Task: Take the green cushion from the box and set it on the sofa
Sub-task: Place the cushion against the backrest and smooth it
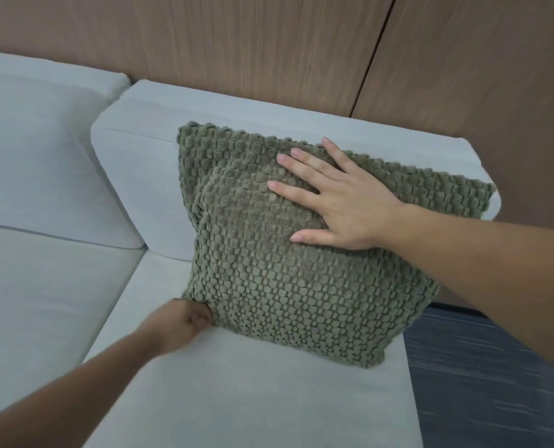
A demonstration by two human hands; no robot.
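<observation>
The green cushion (278, 279), with a bumpy knobbed weave, stands on the seat of the light grey sofa (236, 399) and leans back against the sofa's back cushion (139, 176). My right hand (330, 198) lies flat on the cushion's upper front, fingers spread. My left hand (185, 321) is closed around the cushion's lower left corner, down at the seat. The box is not in view.
A second grey seat and back cushion (33, 176) lie to the left. A brown wood-panel wall (269, 43) rises behind the sofa. A dark blue striped carpet (482, 383) shows past the sofa's right edge.
</observation>
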